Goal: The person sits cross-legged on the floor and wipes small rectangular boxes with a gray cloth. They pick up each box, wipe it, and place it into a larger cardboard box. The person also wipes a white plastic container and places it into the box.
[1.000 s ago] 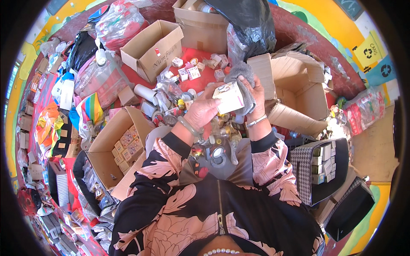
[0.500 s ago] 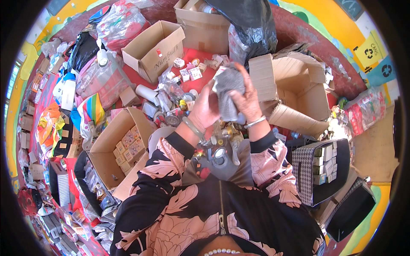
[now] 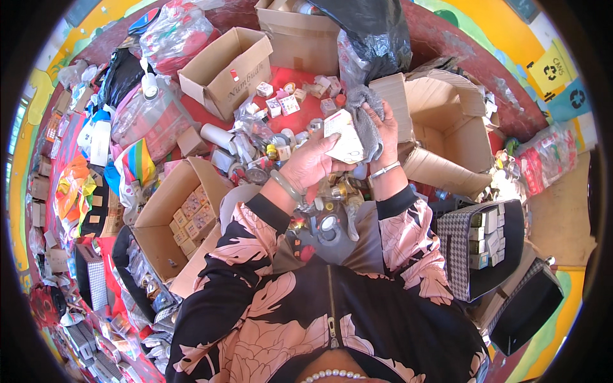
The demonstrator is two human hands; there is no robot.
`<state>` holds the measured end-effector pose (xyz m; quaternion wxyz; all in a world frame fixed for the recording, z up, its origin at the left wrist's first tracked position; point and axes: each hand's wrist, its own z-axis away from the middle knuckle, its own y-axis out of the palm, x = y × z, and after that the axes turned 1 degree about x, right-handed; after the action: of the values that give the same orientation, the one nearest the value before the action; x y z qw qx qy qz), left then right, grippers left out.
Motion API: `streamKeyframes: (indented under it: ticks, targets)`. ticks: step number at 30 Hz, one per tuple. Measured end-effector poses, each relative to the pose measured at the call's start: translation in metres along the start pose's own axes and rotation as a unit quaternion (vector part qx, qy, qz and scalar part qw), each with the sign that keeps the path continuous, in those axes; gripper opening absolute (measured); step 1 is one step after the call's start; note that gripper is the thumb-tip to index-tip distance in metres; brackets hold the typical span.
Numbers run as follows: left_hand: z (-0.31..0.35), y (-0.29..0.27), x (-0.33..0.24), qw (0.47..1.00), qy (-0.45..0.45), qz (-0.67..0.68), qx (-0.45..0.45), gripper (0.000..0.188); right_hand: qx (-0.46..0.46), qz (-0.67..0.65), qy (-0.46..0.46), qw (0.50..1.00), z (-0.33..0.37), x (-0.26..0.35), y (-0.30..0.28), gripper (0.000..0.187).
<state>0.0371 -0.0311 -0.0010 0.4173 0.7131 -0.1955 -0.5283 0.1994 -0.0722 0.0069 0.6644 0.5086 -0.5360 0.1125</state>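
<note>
White box (image 3: 345,139) sits between your two hands in front of you, above your lap, tilted with a pale face turned up. Your left hand (image 3: 309,161) is clamped on its left side, thumb lying on the face. Your right hand (image 3: 387,132) has its fingers closed on a grey cloth (image 3: 366,125), which lies against the box's right edge. Half a second ago the cloth covered most of the box; now it has moved right and the face shows again.

Below your hands, loose containers (image 3: 329,223) lie jumbled between your knees. To your left, a cardboard box (image 3: 152,220) holds rows of small boxes; to your right, a checked bin (image 3: 454,258) holds pale cartons. Farther off, small patterned boxes (image 3: 289,105) lie on red cloth, with a printed carton (image 3: 239,84) and a black plastic bag (image 3: 380,35) beyond, unchanged.
</note>
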Motion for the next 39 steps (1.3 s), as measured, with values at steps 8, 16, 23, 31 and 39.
streamKeyframes:
  ticks: [8,16,23,31,39]
  targets:
    - [-0.008,-0.010,-0.010,0.980,0.069,0.146,-0.112,0.047,0.058,0.090,-0.089,0.990,0.013,0.029,0.011,0.043]
    - [-0.004,-0.004,0.001,0.972,0.057,0.107,-0.202,0.036,0.183,0.549,-0.283,0.764,0.027,0.003,0.032,0.052]
    - [-0.003,-0.015,0.008,0.982,0.052,0.098,-0.154,0.042,-0.001,0.374,-0.137,0.917,0.021,-0.006,0.028,0.035]
    - [-0.002,0.001,-0.014,0.987,0.094,0.126,-0.015,0.061,0.211,-0.346,0.105,0.908,-0.025,0.000,-0.021,0.045]
    - [-0.007,-0.011,-0.010,0.983,0.068,0.082,-0.148,0.042,0.140,0.165,-0.035,0.976,0.025,-0.003,0.024,0.036]
